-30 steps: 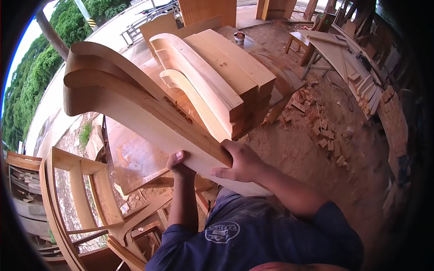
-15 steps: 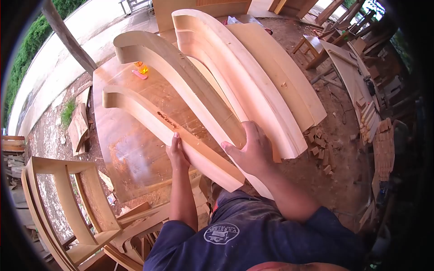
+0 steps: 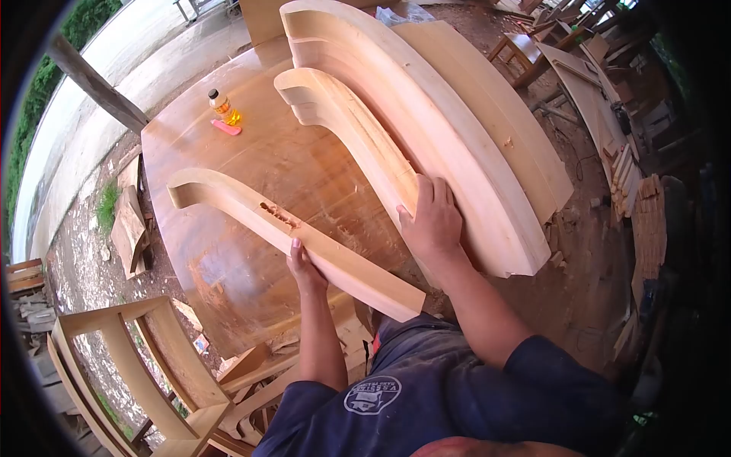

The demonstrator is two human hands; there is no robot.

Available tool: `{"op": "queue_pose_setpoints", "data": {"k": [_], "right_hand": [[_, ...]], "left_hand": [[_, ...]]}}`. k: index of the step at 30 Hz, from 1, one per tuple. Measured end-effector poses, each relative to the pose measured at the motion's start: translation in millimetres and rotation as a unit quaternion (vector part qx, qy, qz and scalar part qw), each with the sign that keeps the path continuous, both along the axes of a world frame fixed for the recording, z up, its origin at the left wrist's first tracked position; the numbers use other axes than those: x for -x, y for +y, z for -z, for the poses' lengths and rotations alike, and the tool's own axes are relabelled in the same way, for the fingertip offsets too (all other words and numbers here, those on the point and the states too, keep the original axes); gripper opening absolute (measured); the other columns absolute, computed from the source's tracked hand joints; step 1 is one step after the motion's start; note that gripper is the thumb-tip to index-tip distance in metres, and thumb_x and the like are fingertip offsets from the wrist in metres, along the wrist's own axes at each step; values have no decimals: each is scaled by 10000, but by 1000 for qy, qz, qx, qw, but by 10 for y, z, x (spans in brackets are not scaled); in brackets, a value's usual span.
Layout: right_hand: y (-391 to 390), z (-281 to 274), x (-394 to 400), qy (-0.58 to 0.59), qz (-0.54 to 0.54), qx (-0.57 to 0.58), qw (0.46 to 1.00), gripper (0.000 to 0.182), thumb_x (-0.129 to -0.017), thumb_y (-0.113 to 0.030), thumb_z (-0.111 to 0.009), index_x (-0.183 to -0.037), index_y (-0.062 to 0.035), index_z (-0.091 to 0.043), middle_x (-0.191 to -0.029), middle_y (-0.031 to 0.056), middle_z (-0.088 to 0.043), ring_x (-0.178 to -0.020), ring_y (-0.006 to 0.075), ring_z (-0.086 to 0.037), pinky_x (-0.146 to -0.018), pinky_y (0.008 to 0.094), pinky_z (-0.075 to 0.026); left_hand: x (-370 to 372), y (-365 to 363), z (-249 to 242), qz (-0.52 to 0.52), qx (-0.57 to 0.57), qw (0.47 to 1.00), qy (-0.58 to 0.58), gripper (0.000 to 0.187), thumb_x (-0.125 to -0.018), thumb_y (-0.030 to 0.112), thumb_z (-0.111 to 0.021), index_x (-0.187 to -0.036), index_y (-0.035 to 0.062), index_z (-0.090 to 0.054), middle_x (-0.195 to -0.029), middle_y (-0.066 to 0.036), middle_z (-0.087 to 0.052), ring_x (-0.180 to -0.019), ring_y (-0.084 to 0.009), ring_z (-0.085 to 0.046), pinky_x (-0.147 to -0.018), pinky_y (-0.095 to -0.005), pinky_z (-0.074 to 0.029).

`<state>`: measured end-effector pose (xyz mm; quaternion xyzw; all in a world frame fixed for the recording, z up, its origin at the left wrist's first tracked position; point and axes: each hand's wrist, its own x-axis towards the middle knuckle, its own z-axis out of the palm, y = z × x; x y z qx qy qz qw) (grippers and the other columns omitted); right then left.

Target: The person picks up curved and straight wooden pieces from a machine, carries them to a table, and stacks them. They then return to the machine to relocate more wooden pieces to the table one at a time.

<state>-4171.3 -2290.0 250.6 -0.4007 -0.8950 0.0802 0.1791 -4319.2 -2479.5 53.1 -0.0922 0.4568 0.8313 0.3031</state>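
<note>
My left hand [image 3: 307, 270] is closed around a slim curved wooden piece [image 3: 350, 266], its thumb on the upper face. A rough narrow slot [image 3: 280, 215] is cut into that piece, which slants from the hooked far end down to my waist. My right hand [image 3: 434, 228] grips a second curved wooden piece [image 3: 346, 114] near its lower part, thumb on one side and fingers on the other. Right beside it lies a wider pale curved piece [image 3: 434, 129], with a broad flat curved board [image 3: 495, 114] beyond.
Under the pieces is a glossy brown wooden table [image 3: 251, 156]. A bottle of yellow liquid [image 3: 228, 110] stands on it by a pink object [image 3: 227, 128]. A slatted wooden frame [image 3: 126, 350] is at lower left, a post [image 3: 95, 80] at upper left, stacked boards [image 3: 647, 236] at right.
The piece in my right hand has moved right and away from me, up against the wider one, and shows a different face. The slotted piece stays in my left hand, slightly shifted.
</note>
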Motion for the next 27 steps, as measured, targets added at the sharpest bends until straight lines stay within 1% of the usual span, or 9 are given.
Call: {"op": "queue_pose_setpoints", "data": {"k": [5,6,9,12,15,19,23,25,27], "right_hand": [[17,172,-37,31,-130,-191,972,300,-816,-54,-700,-1107,-101,-643,-1182,104,-565,-1164,308,-557,-983,448,-478],[8,155,-70,30,-126,-166,978,216,-854,-62,-661,-1069,-80,-661,-1223,114,-568,-1173,316,-555,-999,445,-472],[-183,-61,-270,85,-154,45,983,377,-863,-111,-679,-1234,-79,-620,-1308,134,-562,-1199,334,-562,-1036,455,-458],[-594,-444,-484,40,-207,204,956,624,-845,-148,-724,-1423,-79,-497,-1400,172,-528,-1218,363,-583,-1008,456,-495],[-720,-731,-753,-52,-196,197,959,810,-827,-167,-754,-1533,-95,-363,-1455,200,-490,-1216,398,-601,-956,448,-542],[-742,-958,-947,-49,-149,108,982,726,-824,-142,-749,-1484,-76,-457,-1406,277,-509,-1162,435,-627,-926,461,-560],[-726,-919,-1041,-28,-90,116,989,670,-800,-88,-761,-1425,-54,-522,-1380,282,-522,-1136,474,-611,-961,501,-527],[-631,-957,-1068,-26,-144,-22,989,552,-818,-83,-743,-1347,-59,-588,-1329,238,-564,-1060,389,-640,-899,442,-551],[-599,-1028,-1165,17,-186,-71,980,448,-824,-65,-735,-1263,-58,-643,-1268,196,-596,-1004,329,-650,-857,401,-559]], "left_hand": [[23,-37,-39,29,-2,1000,9,847,-842,638,-663,-1451,94,-437,-1293,-115,-558,-1199,-279,-561,-1031,-426,-477],[13,19,-103,30,-7,999,12,833,-846,641,-661,-1442,100,-448,-1280,-110,-565,-1186,-274,-570,-1019,-422,-486],[-36,185,-257,25,-73,997,6,815,-853,538,-724,-1417,28,-428,-1199,-119,-599,-1090,-264,-634,-915,-419,-563],[-122,411,-596,78,-128,988,-25,772,-873,634,-656,-1414,116,-470,-1232,-82,-604,-1135,-243,-612,-957,-418,-539],[-316,826,-1251,104,-185,977,-11,748,-883,676,-624,-1413,167,-488,-1271,-64,-606,-1178,-231,-599,-990,-411,-523],[-507,1343,-1819,56,-210,963,156,831,-894,561,-642,-1534,135,-326,-1423,-105,-493,-1305,-266,-513,-1072,-421,-471],[-592,1630,-1743,113,-242,954,136,874,-875,554,-633,-1546,109,-292,-1459,-122,-446,-1322,-280,-491,-1115,-443,-421],[-598,1778,-1654,127,-107,962,215,902,-955,565,-529,-1585,15,-192,-1605,-195,-273,-1481,-324,-283,-1212,-444,-243],[-577,1882,-1711,126,127,907,381,929,-1008,540,-448,-1597,-66,-61,-1668,-255,-144,-1563,-346,-103,-1250,-444,-115]]}}
